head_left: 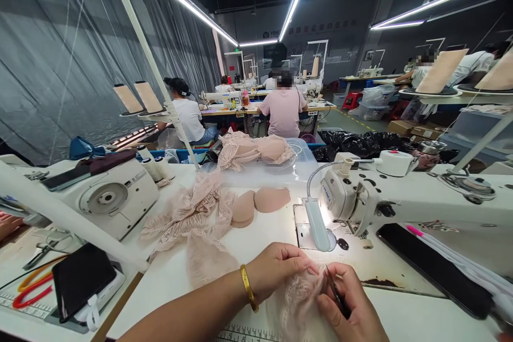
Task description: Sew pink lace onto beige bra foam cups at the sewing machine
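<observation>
My left hand (278,270), with a gold bracelet (249,287) at the wrist, pinches the upper edge of a pale pink lace piece (298,296). In my right hand (355,304) is a pair of dark thread snips (339,293), its pointed tips up against the lace near my left fingertips. The lace hangs down between both hands over the white table (256,235). More pink lace fabric (188,208) lies in a loose heap to the left, beside beige bra cups (272,200). Right fingers partly hide the snips' handle.
A white sewing machine (401,187) with a lamp (318,224) stands at the right, with a black phone (433,267) before it. Lace bras (256,149) rest on a clear plastic bin (306,165). A ruler strip (244,331) runs along the front. Two people sit ahead.
</observation>
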The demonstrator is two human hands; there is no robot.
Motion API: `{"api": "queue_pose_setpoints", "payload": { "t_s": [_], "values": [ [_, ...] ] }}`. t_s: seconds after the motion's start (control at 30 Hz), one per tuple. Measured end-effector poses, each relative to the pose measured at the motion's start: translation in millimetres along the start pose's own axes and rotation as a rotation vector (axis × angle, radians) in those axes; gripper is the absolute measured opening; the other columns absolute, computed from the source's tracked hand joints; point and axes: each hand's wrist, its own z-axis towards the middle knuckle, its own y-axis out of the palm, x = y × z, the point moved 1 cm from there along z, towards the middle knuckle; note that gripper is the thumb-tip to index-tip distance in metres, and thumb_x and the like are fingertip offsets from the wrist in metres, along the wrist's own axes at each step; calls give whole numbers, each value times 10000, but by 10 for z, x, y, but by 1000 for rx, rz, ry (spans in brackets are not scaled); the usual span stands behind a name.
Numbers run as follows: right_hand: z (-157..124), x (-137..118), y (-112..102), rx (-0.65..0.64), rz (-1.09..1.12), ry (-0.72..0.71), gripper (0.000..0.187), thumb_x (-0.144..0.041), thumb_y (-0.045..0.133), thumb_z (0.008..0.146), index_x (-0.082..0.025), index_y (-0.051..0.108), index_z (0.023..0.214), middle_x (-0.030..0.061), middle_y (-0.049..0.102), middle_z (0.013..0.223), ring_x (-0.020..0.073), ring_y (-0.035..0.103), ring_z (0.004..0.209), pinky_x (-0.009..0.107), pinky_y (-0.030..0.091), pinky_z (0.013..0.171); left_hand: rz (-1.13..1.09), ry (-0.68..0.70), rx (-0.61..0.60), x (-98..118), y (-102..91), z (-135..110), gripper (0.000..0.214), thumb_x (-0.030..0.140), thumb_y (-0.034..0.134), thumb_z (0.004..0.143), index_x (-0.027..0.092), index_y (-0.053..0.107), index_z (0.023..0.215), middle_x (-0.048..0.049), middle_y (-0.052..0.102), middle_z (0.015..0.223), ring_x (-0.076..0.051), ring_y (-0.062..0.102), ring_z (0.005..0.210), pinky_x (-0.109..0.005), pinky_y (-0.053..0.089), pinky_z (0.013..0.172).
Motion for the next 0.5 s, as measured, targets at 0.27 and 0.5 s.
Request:
{"api": "queue_pose_setpoints", "payload": {
  "t_s": [0.27, 0.5],
  "values": [
    [39, -24, -2, 48, 101, 36, 449, -729, 589, 950, -291, 496, 986, -64, 494, 792, 142, 461, 695, 241, 412, 645, 31, 26, 81, -48, 28, 26, 243, 282, 805, 615, 138, 732, 796, 7, 603, 725, -132, 479, 705, -280, 362, 708],
    [41, -89, -73, 77, 192, 45, 409, -676, 673, 916, -289, 547, 959, -36, 551, 820, 147, 503, 679, 223, 437, 567, 58, 76, 169, 32, -68, 39, 221, 273, 738, 638, 137, 711, 810, 30, 510, 680, -118, 386, 664, -272, 271, 649]
  ]
}}
